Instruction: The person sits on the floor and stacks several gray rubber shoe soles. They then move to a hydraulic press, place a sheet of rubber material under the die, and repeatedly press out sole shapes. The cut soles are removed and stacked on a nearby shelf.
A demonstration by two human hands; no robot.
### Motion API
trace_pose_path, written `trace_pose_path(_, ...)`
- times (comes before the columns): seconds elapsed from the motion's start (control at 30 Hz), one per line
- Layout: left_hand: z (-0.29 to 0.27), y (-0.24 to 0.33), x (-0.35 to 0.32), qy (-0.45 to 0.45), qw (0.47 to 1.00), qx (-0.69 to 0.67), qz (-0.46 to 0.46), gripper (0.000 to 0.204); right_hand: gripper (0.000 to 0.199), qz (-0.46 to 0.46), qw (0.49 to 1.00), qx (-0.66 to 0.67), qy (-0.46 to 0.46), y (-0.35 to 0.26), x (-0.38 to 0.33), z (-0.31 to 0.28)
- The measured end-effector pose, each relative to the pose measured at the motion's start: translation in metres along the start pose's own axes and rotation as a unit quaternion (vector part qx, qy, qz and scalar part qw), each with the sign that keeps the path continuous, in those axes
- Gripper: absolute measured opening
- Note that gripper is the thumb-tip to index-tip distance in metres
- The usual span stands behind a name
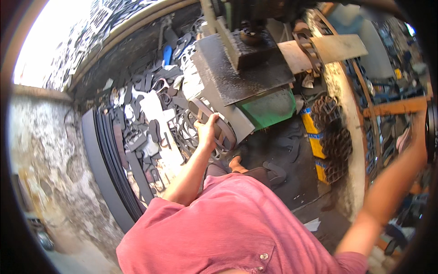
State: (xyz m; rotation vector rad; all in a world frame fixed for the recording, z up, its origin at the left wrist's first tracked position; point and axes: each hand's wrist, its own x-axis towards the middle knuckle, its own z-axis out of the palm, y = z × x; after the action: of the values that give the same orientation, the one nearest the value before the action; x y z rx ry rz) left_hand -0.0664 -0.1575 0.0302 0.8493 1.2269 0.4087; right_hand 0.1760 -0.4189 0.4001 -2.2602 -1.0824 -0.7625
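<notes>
My left hand [207, 134] is closed round a sole-shaped cutting die [220, 131], a brown-grey rim with cross bars, beside the press's front corner. The press has a dark, worn metal plate [255, 75] and a green body [269, 109] beneath it. My right arm reaches far out to the right. The right hand [419, 122] is smeared by motion and partly cut off at the picture's edge, near a dark round-edged thing [431, 130]. Its fingers do not show clearly. Another brown die [308, 50] rests on a pale board [337, 48] right of the press.
Black sheets [107, 155] lean along the stained wall [54, 155] at left. Scraps and cut sole shapes [155, 130] pile up left of the press. Stacked dies with yellow sides [315, 139] stand at right, before a wooden-framed rack [397, 107]. Loose soles [274, 171] lie on the dark floor.
</notes>
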Motion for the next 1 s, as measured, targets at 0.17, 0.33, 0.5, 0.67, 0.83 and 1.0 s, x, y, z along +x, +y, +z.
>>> trace_pose_path(0.17, -0.008, 0.039, -0.036, 0.022, 0.998, -0.05, 0.016, 0.086, 0.104, 0.392, 0.755, 0.377, -0.366, -0.1, -0.218, 0.216)
trace_pose_path(0.33, -0.085, 0.052, -0.055, -0.017, 0.956, -0.29, 0.04, 0.06, 0.048, 0.336, 0.743, 0.487, -0.313, -0.15, -0.209, 0.268)
trace_pose_path(0.5, -0.154, 0.098, -0.102, -0.147, 0.879, -0.433, 0.135, 0.063, 0.083, 0.39, 0.647, 0.579, -0.306, -0.206, -0.162, 0.289)
trace_pose_path(0.67, -0.241, 0.109, -0.124, -0.125, 0.893, -0.395, 0.175, 0.063, 0.076, 0.388, 0.492, 0.639, -0.446, -0.237, -0.182, 0.351)
trace_pose_path(0.83, -0.335, 0.093, -0.19, -0.025, 0.939, -0.331, 0.092, 0.07, 0.07, 0.226, 0.667, 0.386, -0.596, -0.235, -0.271, 0.488)
trace_pose_path(1.0, -0.407, 0.082, -0.299, 0.042, 0.944, -0.321, 0.056, 0.079, 0.107, -0.193, 0.756, 0.073, -0.621, -0.319, -0.342, 0.58)
